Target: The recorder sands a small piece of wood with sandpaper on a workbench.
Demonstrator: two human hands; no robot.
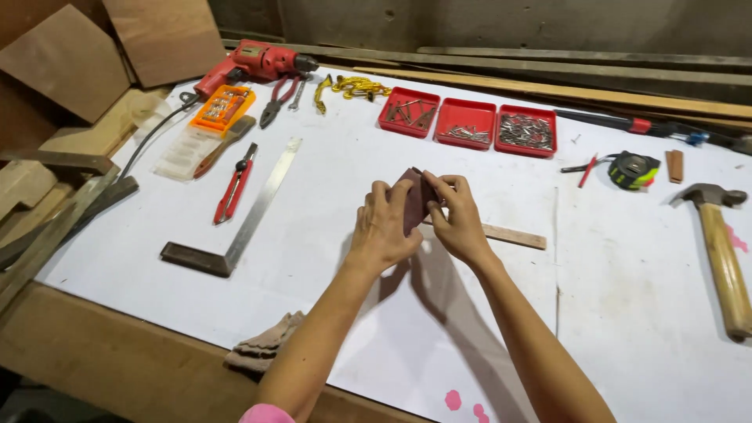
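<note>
We hold a small folded sheet of dark sandpaper (415,200) above the white table (329,235), left hand (382,229) and right hand (457,219) both pinching it. The thin wooden strip (513,235) beneath looks untouched; sanding seems unstarted.

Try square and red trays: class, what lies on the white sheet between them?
In the head view, nothing lies between the try square and the red trays; that stretch of the white sheet is bare. The hands hold a brown sheet nearer.
</note>
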